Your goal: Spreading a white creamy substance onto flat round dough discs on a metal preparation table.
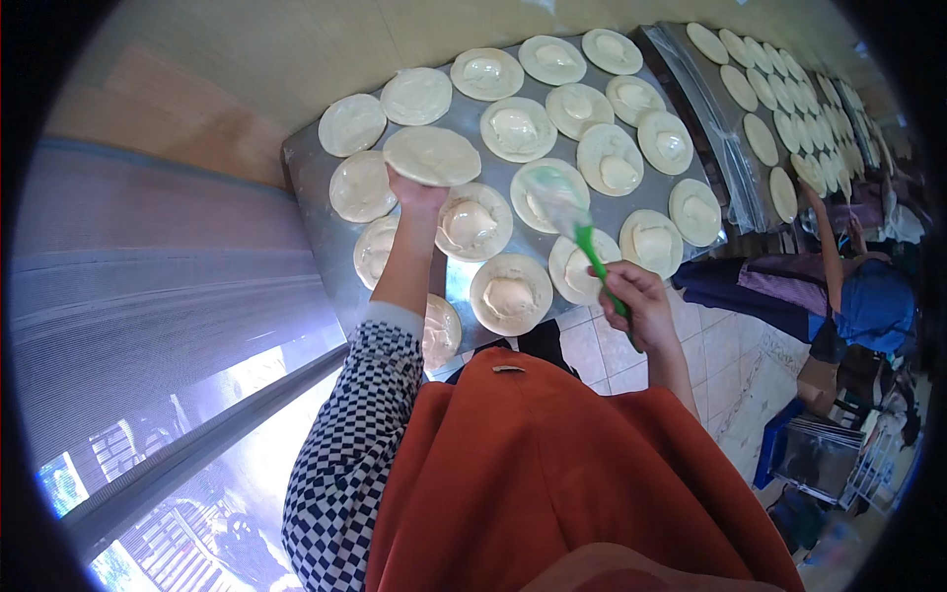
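On my left hand (418, 191) rests a flat round of dough (432, 155), lifted above the metal table (311, 170). Its upper face looks coated with a pale spread. My right hand (639, 302) grips the green handle of a spatula (592, 248), whose pale blade is blurred over another dough round (536, 214). Many of the rounds on the table carry a glossy white dollop in the middle, such as this one (512, 296). At the far left corner, a dough round (353, 124) has its spread smoothed out nearly to the rim.
A second table (740, 140) to the right bears rows of plain dough rounds, with plastic sheeting (729, 174) along its near side. Another person (877, 300) reaches over that table. A mesh screen (177, 281) stands at my left. Metal trays (817, 455) sit on the lower right.
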### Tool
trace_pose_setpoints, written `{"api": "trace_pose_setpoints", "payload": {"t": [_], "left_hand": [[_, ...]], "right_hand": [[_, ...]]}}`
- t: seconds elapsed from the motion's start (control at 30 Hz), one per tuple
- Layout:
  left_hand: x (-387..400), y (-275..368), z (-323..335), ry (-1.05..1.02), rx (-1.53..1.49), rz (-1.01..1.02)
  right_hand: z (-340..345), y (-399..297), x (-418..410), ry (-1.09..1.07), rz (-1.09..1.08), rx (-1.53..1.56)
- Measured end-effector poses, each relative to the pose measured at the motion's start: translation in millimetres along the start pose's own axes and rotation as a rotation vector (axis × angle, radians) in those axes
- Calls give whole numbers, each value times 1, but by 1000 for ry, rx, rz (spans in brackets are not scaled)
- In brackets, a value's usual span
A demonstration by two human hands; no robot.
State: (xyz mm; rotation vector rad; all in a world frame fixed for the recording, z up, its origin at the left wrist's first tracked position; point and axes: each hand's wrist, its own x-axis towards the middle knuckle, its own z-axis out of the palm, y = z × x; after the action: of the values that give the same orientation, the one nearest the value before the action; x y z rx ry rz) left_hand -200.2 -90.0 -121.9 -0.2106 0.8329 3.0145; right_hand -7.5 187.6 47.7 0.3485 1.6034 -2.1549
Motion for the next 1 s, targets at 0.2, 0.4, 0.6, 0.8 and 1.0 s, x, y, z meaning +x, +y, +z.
{"api": "trace_pose_setpoints", "payload": {"t": [0.2,0.4,0.6,0.8,1.0], "left_hand": [[21,-7,-8,319,-429,-163],[14,5,5,491,-51,-222],[16,19,-3,727,278,-362],[3,12,11,858,439,-286],[-92,-56,54,457,639,-503]], "right_hand": [[-22,5,-23,156,-8,58],[-31,10,-28,224,-40,98],[-28,9,-27,232,-43,82],[-26,11,-30,258,-59,80],[-37,10,-21,455,-8,-124]]}}
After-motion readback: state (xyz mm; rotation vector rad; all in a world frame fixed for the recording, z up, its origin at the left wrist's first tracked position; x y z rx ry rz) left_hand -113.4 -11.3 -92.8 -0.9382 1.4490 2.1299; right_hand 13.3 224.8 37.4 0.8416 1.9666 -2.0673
